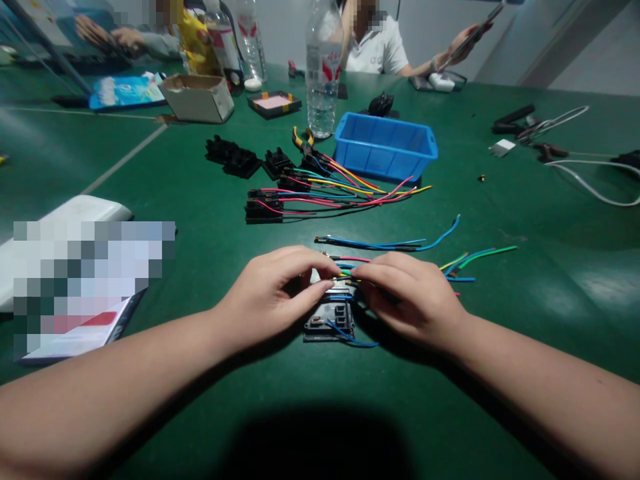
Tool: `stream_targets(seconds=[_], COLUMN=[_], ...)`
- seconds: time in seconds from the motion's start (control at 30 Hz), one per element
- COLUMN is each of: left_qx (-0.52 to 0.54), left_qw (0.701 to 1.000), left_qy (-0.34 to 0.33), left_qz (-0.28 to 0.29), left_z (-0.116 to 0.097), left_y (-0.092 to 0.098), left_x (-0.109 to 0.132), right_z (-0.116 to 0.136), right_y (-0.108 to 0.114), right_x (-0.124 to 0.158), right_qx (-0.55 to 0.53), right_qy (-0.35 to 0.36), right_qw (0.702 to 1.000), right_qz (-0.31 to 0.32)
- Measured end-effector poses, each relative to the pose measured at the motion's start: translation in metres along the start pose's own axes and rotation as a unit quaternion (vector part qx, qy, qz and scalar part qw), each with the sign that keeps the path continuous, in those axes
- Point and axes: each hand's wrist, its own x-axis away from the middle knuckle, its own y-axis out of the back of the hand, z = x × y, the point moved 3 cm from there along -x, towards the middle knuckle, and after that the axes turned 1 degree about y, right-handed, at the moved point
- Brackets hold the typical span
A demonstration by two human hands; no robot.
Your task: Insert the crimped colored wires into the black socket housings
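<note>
Over the green counter (560, 280), the left forearm (125, 373) and the right forearm (545, 380) slant inward, almost mirrored. The left hand (273, 287) and the right hand (415, 293) arch toward each other, fingers bent. Between and partly under them lies a black socket panel (320, 331); above it, I see both hands pinching a thin yellow-green wire (345, 274).

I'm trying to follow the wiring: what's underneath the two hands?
Between the left hand and right hand, a black part with a blue wire shows on the green table. The hands partly hide what lies just beyond it; anything directly beneath the palms cannot be seen.
</note>
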Motion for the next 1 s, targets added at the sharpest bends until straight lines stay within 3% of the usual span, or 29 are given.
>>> stream_targets(seconds=[0.23, 0.43, 0.53, 1.0], left_qx=[0.009, -0.062, -0.099, -0.101], left_qw=[1.000, 0.991, 0.985, 0.985], left_qy=[0.007, -0.038, -0.026, -0.011], left_qz=[0.025, 0.115, 0.140, 0.139], left_z=[0.003, 0.000, 0.002, 0.007], left_y=[-0.002, -0.009, -0.012, -0.009], left_x=[0.001, 0.000, -0.001, -0.005], right_z=[0.000, 0.001, 0.001, 0.011], right_y=[0.007, 0.008, 0.006, 0.011], right_x=[0.001, 0.001, 0.003, 0.001], right_qx=[0.072, 0.124, 0.128, 0.066], right_qy=[-0.020, -0.002, 0.009, 0.023], right_qw=[0.995, 0.988, 0.988, 0.997], right_qz=[-0.066, -0.094, -0.091, -0.029])
